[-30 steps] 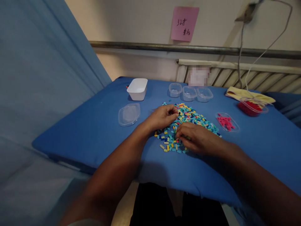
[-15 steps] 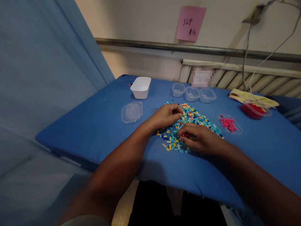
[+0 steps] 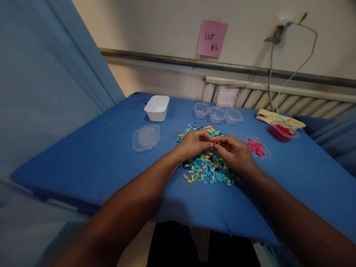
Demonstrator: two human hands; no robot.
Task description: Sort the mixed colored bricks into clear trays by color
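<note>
Bricks [image 3: 204,172] under our left hand [image 3: 193,144] and right hand [image 3: 236,152], fingertips pinched, contents unclear, inside the table [image 3: 116,148] edge; wall note [image 3: 213,39]: "32".

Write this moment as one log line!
left hand, right hand: fingers together | over small multicoloured plastic bricks | pink plastic pieces: on clear plastic lid

At the centre of the frame, my left hand [image 3: 194,144] and right hand [image 3: 236,152] meet fingertip to fingertip over the colourful bricks [image 3: 204,168]; right of them, pink pieces [image 3: 256,148] lie in a clear lid [image 3: 264,155].
</note>
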